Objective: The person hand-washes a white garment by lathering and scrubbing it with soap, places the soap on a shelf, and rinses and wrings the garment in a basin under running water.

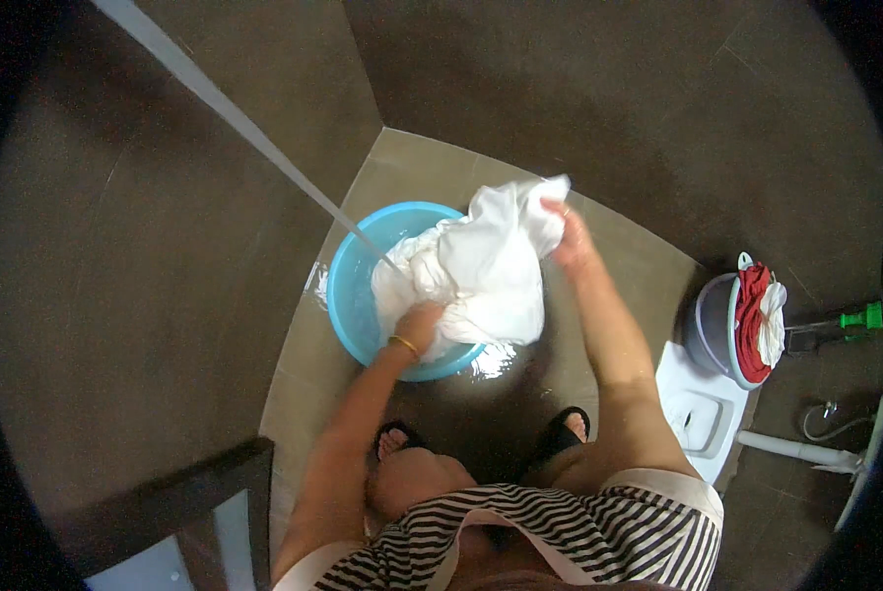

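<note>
A wet white cloth (496, 261) is bunched inside a light blue basin (341, 295) on the floor, and part of it is lifted over the basin's right rim. My right hand (572, 239) grips the raised edge of the cloth at the right, its fingers closed on the fabric. Lower down, over the basin, my left hand (420, 328), with a yellow bangle at the wrist, is closed on the bunched fabric; some of its fingers are hidden by folds. A stream of water (264, 143) falls from the upper left onto the cloth.
At the right, a grey bucket (710, 330) carries red cloth (752, 325) and white cloth (772, 323) on top. Beside it is a white squat toilet (703, 404) and a white pipe (791, 448). Dark walls meet behind the basin. A dark-framed door or window (170, 522) stands lower left.
</note>
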A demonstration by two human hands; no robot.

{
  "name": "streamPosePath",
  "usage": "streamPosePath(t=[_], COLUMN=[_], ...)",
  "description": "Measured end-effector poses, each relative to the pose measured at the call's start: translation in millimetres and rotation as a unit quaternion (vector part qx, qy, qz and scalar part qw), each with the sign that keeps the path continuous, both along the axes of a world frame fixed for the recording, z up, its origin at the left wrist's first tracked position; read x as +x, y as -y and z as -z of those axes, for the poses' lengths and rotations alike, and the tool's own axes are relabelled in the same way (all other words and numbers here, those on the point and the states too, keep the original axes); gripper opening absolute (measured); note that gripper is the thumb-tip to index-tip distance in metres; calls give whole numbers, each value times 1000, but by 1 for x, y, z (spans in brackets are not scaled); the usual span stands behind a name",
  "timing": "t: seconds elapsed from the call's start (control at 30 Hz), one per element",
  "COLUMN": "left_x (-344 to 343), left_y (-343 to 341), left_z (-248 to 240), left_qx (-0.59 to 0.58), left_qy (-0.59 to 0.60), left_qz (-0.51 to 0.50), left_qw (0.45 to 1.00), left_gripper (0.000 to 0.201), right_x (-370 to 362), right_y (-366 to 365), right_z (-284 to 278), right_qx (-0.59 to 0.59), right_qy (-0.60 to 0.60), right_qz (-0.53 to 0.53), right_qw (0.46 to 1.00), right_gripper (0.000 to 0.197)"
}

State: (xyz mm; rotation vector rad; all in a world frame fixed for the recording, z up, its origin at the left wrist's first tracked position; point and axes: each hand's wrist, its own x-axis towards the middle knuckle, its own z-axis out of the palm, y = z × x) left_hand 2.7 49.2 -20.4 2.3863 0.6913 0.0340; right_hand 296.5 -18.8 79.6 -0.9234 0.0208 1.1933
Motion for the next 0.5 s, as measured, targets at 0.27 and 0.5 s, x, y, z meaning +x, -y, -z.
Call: streamPosePath(t=[0.27,0.5], left_x=[-86,-84], left_y=[-75,-74], left_z=[-105,-117], left_qx=[-190,147], left_qy=[119,43], left_qz=[-233,-214], left_qw=[946,965], left_gripper=[41,59], right_x=[-35,-55], right_y=[25,2], right_z=[-217,-180], right_qx=[175,95], right_qy=[370,495], right_qz=[-11,-195], right_qw=[912,841], right_gripper=[40,36])
